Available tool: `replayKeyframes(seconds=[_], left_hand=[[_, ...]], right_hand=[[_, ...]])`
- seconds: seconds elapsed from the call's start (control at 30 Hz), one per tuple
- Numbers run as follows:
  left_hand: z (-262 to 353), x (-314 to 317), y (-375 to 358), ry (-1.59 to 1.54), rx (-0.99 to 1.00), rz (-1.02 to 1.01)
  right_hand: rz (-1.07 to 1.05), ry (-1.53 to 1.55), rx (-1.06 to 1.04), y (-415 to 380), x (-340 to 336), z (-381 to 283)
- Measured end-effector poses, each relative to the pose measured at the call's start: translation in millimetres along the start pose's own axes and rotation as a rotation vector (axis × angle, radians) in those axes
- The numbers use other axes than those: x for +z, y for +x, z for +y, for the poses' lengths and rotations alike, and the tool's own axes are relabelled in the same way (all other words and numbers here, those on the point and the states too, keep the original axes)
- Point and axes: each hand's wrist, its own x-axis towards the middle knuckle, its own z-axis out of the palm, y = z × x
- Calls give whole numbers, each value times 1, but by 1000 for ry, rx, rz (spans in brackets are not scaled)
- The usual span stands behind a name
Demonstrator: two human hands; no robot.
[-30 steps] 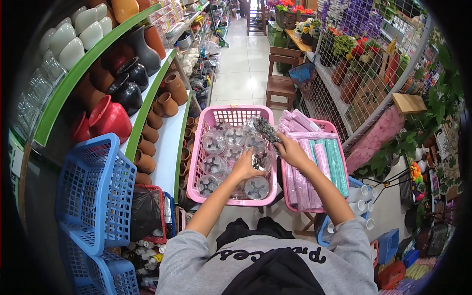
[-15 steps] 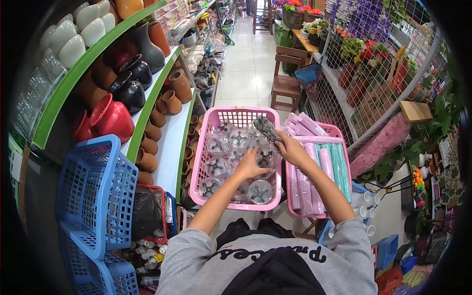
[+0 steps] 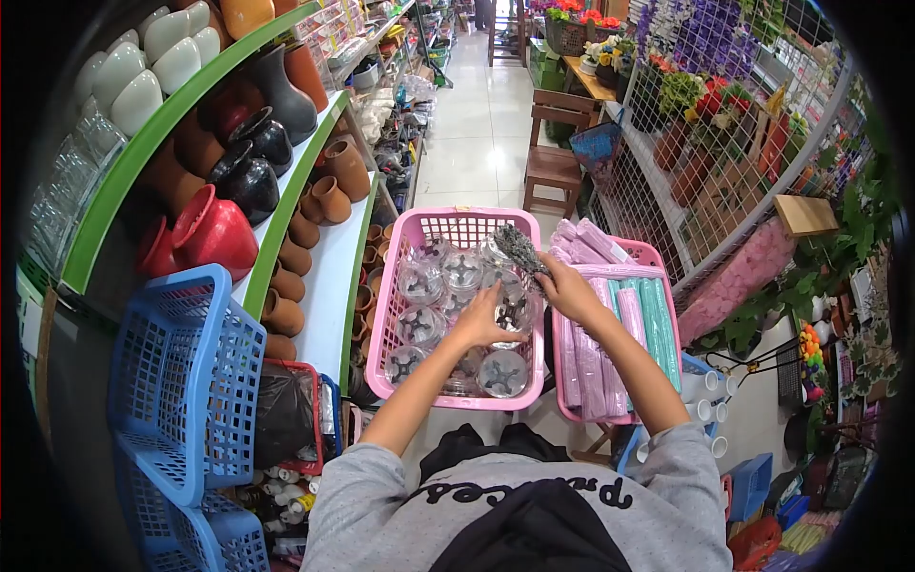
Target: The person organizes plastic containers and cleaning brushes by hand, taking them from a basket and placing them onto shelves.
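Note:
A pink plastic basket (image 3: 381,315) holds several round clear plastic containers (image 3: 419,324) with dark star-shaped patterns inside. My left hand (image 3: 481,319) is in the basket, thumb and fingers curved around the side of one clear plastic container (image 3: 516,313). Over the basket's right rim, my right hand (image 3: 566,288) grips a shaggy grey cloth (image 3: 516,248). The cloth lies over the containers at the upper right of the basket. My left fingertips are partly lost among the clear plastic.
Right beside it, a second pink basket (image 3: 675,329) holds pink and teal packets (image 3: 652,324). Blue baskets (image 3: 205,381) stack at left below shelves of clay pots (image 3: 332,198) and a red vase (image 3: 217,229). A wooden chair (image 3: 555,167) and wire rack (image 3: 734,191) border the tiled aisle.

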Motion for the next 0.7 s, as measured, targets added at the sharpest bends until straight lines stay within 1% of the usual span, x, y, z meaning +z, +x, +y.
replayKeyframes(seconds=[0.07, 0.13, 0.17, 0.2, 0.23, 0.27, 0.3, 0.37, 0.4, 0.47, 0.6, 0.67, 0.7], left_hand=[[-7, -6, 3, -1, 1, -2], [-17, -18, 12, -248, -23, -74], [-19, -31, 16, -407, -99, -141], [-35, -36, 28, -409, -104, -142], [-60, -35, 44, -440, -150, -137], [-75, -34, 53, -470, -196, -131], [-70, -40, 52, -472, -198, -128], [-51, -56, 50, 327, -151, -31], [-51, -56, 54, 323, -152, -31], [-53, -53, 61, 563, -45, -67], [-69, -34, 82, 669, -92, -124], [-78, -23, 86, 719, -119, -59], [-84, -20, 89, 721, -116, -65]], right_hand=[[-11, -12, -3, 1, 1, 0], [-22, -24, -4, 6, 3, 3], [-20, -69, -22, 11, 5, 6], [-22, -111, -39, 15, 8, 8], [-26, -110, -40, 20, 7, 5], [-59, -157, -2, 25, 5, -2], [-89, -207, 34, 31, 4, -6], [-77, -224, 19, 42, 10, -6], [-64, -238, 8, 47, 12, -7], [-79, -253, 19, 53, 15, -8], [-80, -212, 10, 56, 20, -7], [-76, -190, -3, 53, 22, -5], [-73, -177, -18, 51, 21, -4]])
